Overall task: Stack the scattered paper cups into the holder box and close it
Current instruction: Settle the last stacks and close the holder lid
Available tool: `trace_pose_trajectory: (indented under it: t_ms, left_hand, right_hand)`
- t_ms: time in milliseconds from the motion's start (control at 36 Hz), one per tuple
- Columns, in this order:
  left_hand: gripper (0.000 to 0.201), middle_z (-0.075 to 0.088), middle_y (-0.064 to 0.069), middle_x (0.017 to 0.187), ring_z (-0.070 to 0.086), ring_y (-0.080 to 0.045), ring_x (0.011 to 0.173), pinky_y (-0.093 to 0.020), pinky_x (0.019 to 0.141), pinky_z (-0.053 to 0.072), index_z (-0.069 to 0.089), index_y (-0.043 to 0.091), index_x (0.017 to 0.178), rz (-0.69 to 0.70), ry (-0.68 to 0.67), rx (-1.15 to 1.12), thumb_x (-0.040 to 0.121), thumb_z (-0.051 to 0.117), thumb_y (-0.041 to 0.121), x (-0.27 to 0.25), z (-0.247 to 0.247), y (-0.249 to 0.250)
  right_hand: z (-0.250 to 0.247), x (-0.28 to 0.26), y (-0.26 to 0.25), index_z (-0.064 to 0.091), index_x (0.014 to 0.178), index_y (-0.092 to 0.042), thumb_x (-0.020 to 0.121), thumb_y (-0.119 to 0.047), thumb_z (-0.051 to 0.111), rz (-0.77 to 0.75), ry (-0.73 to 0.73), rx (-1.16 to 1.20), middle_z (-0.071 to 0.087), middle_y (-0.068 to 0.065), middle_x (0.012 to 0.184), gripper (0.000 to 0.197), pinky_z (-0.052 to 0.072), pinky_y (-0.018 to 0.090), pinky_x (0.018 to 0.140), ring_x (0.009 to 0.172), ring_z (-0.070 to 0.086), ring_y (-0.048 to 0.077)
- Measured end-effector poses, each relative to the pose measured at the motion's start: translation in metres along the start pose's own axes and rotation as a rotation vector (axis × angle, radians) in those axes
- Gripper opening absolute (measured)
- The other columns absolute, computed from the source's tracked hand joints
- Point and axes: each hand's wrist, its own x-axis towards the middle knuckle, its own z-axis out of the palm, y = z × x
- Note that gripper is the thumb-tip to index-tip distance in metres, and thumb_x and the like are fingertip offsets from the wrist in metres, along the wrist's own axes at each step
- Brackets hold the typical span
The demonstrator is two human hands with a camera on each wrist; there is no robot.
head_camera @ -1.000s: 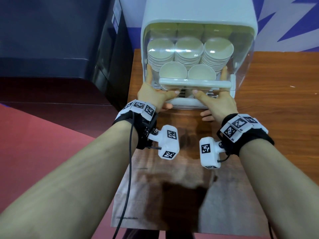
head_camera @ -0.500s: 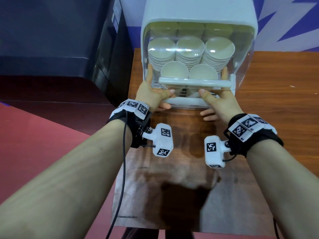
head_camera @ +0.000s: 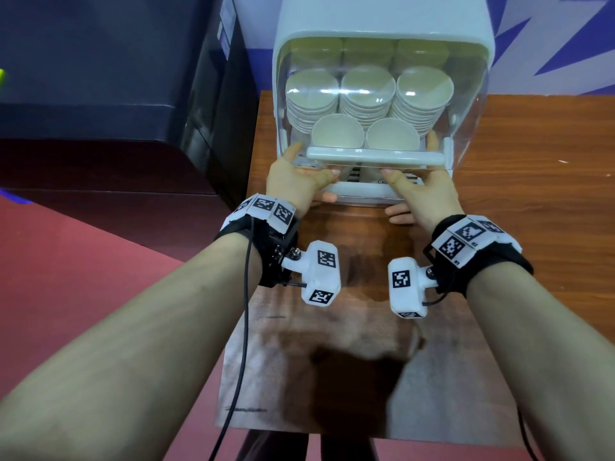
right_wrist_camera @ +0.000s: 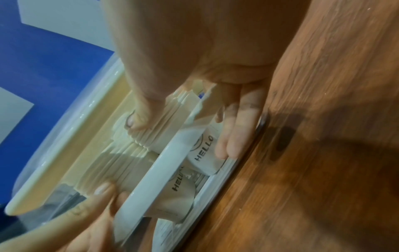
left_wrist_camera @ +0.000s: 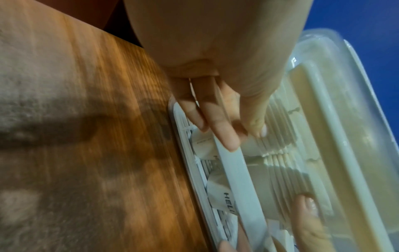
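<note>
The white holder box [head_camera: 382,15] stands at the back of the wooden table [head_camera: 532,181]. Three stacks of paper cups [head_camera: 367,86] and two single cups [head_camera: 337,133] in front show through its clear lid. My left hand [head_camera: 299,179] and right hand [head_camera: 422,188] both grip the lid's white handle bar [head_camera: 376,156], which sits just above the box's base. In the wrist views the handle bar [left_wrist_camera: 239,179] [right_wrist_camera: 164,168] lies between thumb and fingers of each hand [left_wrist_camera: 233,131] [right_wrist_camera: 183,133]. Cups printed HELLO [right_wrist_camera: 202,156] show in the gap below it.
A large dark cabinet [head_camera: 116,94] stands left of the table, close to the box. Red floor [head_camera: 83,277] lies below it. A blue and white wall [head_camera: 549,44] is behind. The table's near part [head_camera: 332,361] is bare wood with my shadow on it.
Both hands keep their hold on the handle bar. The lid and box look almost unchanged; my wrists have drifted slightly apart.
</note>
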Motion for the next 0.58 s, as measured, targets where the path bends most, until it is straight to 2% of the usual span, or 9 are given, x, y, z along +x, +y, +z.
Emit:
trace_pose_trajectory:
  t_ms: [83,139,194,278,361,417,472,528,583]
  left_hand:
    - [0.048,0.075,-0.012,0.103,0.074,-0.021,0.068,-0.030,0.064,0.061,0.056,0.012,0.129,-0.054,-0.022,-0.001,0.085,0.074,0.002,-0.007,-0.002,0.004]
    - [0.046,0.075,-0.010,0.103,0.076,-0.023,0.076,-0.029,0.066,0.060,0.056,0.011,0.131,-0.085,-0.040,-0.031,0.088,0.069,-0.001,-0.010,-0.003,0.008]
    - [0.044,0.076,-0.009,0.105,0.076,-0.027,0.084,-0.033,0.070,0.062,0.056,0.011,0.131,-0.110,-0.041,-0.059,0.090,0.062,-0.003,-0.016,-0.003,0.012]
    - [0.042,0.074,-0.013,0.106,0.076,-0.031,0.081,-0.040,0.074,0.063,0.059,0.006,0.123,-0.133,0.026,-0.109,0.083,0.053,-0.006,-0.025,-0.004,0.019]
    - [0.019,0.072,-0.021,0.099,0.075,-0.036,0.079,-0.050,0.076,0.061,0.063,0.000,0.089,-0.110,0.151,-0.119,0.078,0.049,-0.007,-0.033,-0.002,0.028]
    - [0.014,0.069,-0.020,0.085,0.074,-0.037,0.078,-0.050,0.073,0.062,0.060,-0.001,0.074,-0.106,0.246,-0.139,0.079,0.049,-0.007,-0.036,-0.002,0.032]
    - [0.009,0.068,-0.019,0.086,0.075,-0.034,0.077,-0.048,0.070,0.063,0.060,-0.004,0.080,-0.098,0.328,-0.112,0.077,0.054,0.001,-0.036,-0.002,0.033]
    - [0.044,0.068,-0.019,0.104,0.074,-0.028,0.082,-0.046,0.075,0.062,0.062,-0.004,0.105,-0.058,0.404,0.002,0.067,0.061,0.018,-0.034,-0.003,0.032]
    - [0.067,0.055,-0.010,0.131,0.063,-0.017,0.090,-0.033,0.084,0.053,0.053,0.007,0.134,0.018,0.420,0.208,0.072,0.066,0.028,-0.035,-0.003,0.030]
  right_hand:
    - [-0.002,-0.009,0.002,0.047,0.135,-0.028,0.082,-0.044,0.074,-0.059,0.003,0.063,0.064,-0.006,0.118,0.062,0.060,0.037,0.059,0.066,0.073,0.026]
    - [-0.003,-0.015,0.005,0.054,0.128,-0.022,0.089,-0.032,0.071,-0.074,0.023,0.132,0.065,-0.003,0.120,0.045,0.061,0.038,0.064,0.068,0.073,0.025]
    - [-0.004,-0.019,0.008,0.057,0.129,-0.019,0.092,-0.018,0.068,-0.080,0.062,0.193,0.062,0.002,0.129,0.038,0.061,0.036,0.065,0.070,0.073,0.024]
    - [-0.009,-0.023,0.011,0.052,0.138,-0.012,0.090,-0.003,0.061,-0.062,0.170,0.299,0.059,0.006,0.131,0.050,0.060,0.031,0.063,0.066,0.071,0.019]
    - [-0.015,-0.025,0.011,0.037,0.148,-0.011,0.088,0.004,0.056,-0.041,0.270,0.371,0.056,0.010,0.133,0.065,0.058,0.030,0.060,0.058,0.066,0.014]
    - [-0.018,-0.026,0.008,0.024,0.154,-0.014,0.085,0.003,0.056,-0.034,0.303,0.385,0.053,0.007,0.137,0.078,0.057,0.031,0.064,0.064,0.067,0.015]
    - [-0.019,-0.031,-0.002,0.023,0.155,-0.018,0.075,-0.004,0.063,-0.010,0.298,0.385,0.052,0.001,0.139,0.091,0.058,0.036,0.080,0.091,0.070,0.022]
    - [-0.019,-0.030,-0.003,0.038,0.149,-0.025,0.057,-0.020,0.069,-0.002,0.286,0.324,0.053,0.001,0.141,0.097,0.050,0.049,0.099,0.121,0.060,0.032]
    - [-0.021,-0.023,0.008,0.044,0.143,-0.028,0.050,-0.032,0.067,-0.032,0.264,0.247,0.054,0.002,0.142,0.096,0.047,0.056,0.101,0.126,0.055,0.034]
